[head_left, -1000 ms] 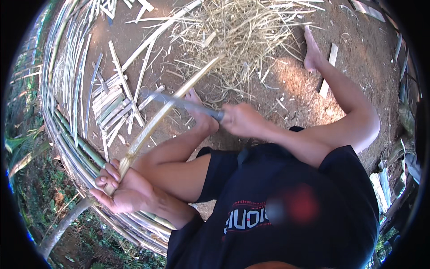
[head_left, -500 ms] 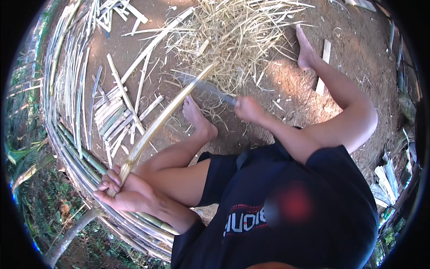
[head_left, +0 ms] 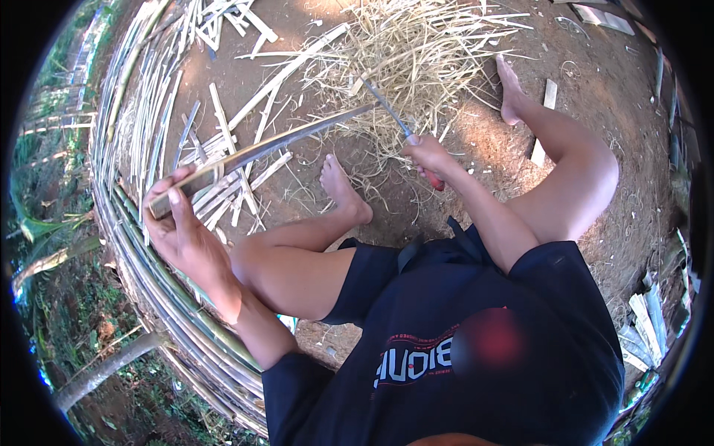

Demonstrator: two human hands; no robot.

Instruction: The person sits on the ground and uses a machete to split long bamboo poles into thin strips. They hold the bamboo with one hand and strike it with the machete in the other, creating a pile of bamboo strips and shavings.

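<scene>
I see a heap of pale straw-like shavings [head_left: 416, 52] spread on the bare brown earth floor [head_left: 595, 149]. To my left, a long bundle of split bamboo strips [head_left: 130, 134] curves along the ground, with shorter flat offcuts [head_left: 230, 171] scattered beside it. A small flat wood piece [head_left: 550, 94] lies near the far foot. Green plants [head_left: 52, 245] edge the left side.

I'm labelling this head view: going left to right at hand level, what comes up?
Stacked bamboo strips → left hand gripping a bamboo slat → bare foot → right hand holding a knife → raised knee.
</scene>
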